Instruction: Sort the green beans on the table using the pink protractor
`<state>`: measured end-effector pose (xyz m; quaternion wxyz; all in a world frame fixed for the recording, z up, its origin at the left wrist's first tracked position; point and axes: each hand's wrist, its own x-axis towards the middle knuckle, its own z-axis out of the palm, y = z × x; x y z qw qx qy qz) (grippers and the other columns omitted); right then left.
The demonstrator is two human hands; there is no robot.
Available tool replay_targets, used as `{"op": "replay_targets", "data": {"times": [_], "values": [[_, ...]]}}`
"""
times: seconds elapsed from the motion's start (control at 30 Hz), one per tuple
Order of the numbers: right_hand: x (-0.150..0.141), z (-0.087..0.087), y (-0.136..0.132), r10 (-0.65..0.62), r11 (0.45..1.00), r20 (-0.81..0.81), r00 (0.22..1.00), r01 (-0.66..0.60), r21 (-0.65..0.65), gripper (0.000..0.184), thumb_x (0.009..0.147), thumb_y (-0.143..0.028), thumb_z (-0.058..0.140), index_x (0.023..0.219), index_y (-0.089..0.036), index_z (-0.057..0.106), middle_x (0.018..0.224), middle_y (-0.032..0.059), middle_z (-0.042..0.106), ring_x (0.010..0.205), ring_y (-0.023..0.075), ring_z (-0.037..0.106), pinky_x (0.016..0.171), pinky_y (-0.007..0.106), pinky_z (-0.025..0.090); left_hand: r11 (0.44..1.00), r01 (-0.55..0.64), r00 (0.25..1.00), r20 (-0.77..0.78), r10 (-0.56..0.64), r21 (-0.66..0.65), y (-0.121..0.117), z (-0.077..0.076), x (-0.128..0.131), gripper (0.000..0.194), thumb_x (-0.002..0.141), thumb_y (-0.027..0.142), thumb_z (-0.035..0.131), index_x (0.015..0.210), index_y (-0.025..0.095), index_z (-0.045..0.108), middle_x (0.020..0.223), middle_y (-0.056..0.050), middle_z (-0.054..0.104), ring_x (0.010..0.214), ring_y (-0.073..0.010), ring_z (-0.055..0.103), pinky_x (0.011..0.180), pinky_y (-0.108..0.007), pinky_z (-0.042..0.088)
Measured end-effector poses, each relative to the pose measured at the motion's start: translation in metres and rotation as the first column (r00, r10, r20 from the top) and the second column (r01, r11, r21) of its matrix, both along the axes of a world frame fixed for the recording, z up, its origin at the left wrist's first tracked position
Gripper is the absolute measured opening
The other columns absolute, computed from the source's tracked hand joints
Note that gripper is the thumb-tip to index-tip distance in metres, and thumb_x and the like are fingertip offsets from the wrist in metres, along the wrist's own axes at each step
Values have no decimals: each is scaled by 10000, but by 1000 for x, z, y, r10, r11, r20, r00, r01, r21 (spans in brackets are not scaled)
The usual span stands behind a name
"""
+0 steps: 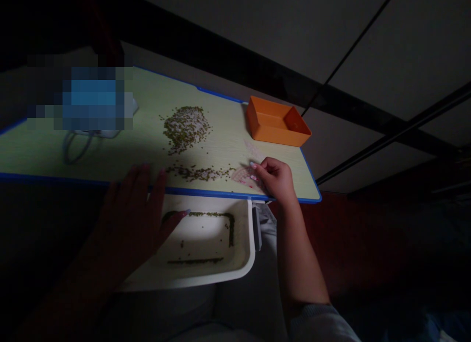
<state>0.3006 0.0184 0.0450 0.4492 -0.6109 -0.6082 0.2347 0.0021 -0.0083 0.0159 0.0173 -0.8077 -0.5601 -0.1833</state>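
My left hand (136, 204), in deep shadow, reaches over the table's front edge with its fingers spread and thumb out above the white tub (241, 273). Its fingertips are near the left end of a loose row of small green beans (200, 173). Over the right part of the table, my right hand (277, 177) is closed, thumb and fingers curled together; whatever they may hold is too small to see. A heap of green beans mixed with white grains (187, 128) lies farther back. More green beans (231, 229) line the floor edges of the tub.
An orange open box (275, 131) stands at the table's back right corner. At the left is a blurred-out device (93, 99) with a cable loop (77, 148). The pale table (228, 126) has a blue rim. Cabinet panels (368, 52) rise behind it.
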Motion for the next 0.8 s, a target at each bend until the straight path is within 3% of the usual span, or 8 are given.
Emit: {"op": "replay_targets", "data": {"times": [0.3, 0.5, 0.8], "values": [[0, -1, 2, -15, 1000, 86, 996, 13, 19, 372, 837, -461, 629, 601, -206, 496, 519, -43, 467, 489, 99, 411, 501, 222, 271, 1000, -4, 1000, -9, 4, -19, 2, 0, 0, 941, 728, 628, 505, 1447, 45, 335, 1558, -316, 299, 1491, -433, 233, 1186, -623, 212], [1, -5, 7, -64, 997, 115, 991, 58, 49, 354, 852, -443, 615, 614, -211, 495, 521, -39, 486, 502, 110, 420, 502, 232, 272, 1000, -3, 1000, 9, 3, -15, 0, 1, 0, 940, 741, 633, 479, 1462, 56, 305, 1575, -303, 277, 1504, -412, 211, 1193, -627, 198], [-1, -2, 6, -25, 999, 136, 990, 20, 40, 351, 861, -448, 609, 624, -209, 508, 538, -31, 518, 522, 116, 444, 520, 233, 295, 1000, 4, 1000, 6, -4, -3, 1, -3, 0, 921, 758, 626, 463, 1490, 108, 252, 1601, -267, 246, 1513, -403, 188, 1185, -641, 206]]}}
